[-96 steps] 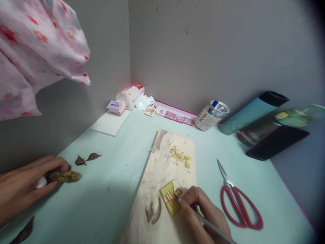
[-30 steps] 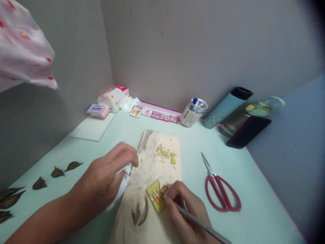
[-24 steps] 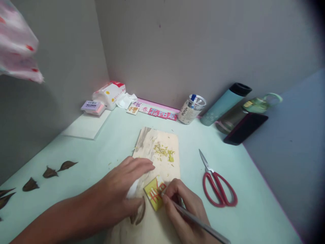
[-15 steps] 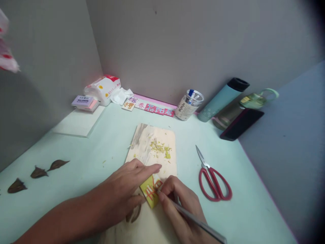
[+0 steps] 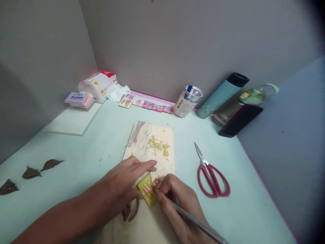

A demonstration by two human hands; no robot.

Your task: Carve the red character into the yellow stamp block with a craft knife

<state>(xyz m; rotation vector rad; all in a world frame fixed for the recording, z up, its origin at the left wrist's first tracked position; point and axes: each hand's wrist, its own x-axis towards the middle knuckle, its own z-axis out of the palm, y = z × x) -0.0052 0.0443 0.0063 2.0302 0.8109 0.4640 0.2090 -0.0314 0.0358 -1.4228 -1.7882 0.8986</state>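
Observation:
A small yellow square block (image 5: 147,188) with red-lined character marks lies tilted on the wooden board (image 5: 167,133). My left hand (image 5: 130,179) steadies it, with the fingers along its far edge and the thumb at its near left side. In my right hand (image 5: 184,206) is a slim, metallic craft knife (image 5: 199,224), gripped like a pen. Its tip meets the right part of the block, though my fingers partly hide the contact. Yellow shavings (image 5: 157,145) lie scattered on the board beyond both hands.
Red-handled scissors (image 5: 213,179) lie to the right. Along the back stand a clear jar (image 5: 186,103), a blue tumbler (image 5: 220,96), a green bottle (image 5: 250,98) and a leaning phone (image 5: 240,121). Carved blocks (image 5: 149,105), tissues (image 5: 99,86) and dried leaves (image 5: 52,164) are farther left.
The view has shifted slightly, so the table items appear a little farther left and higher. Both hands keep nearly the same hold on the block and knife.

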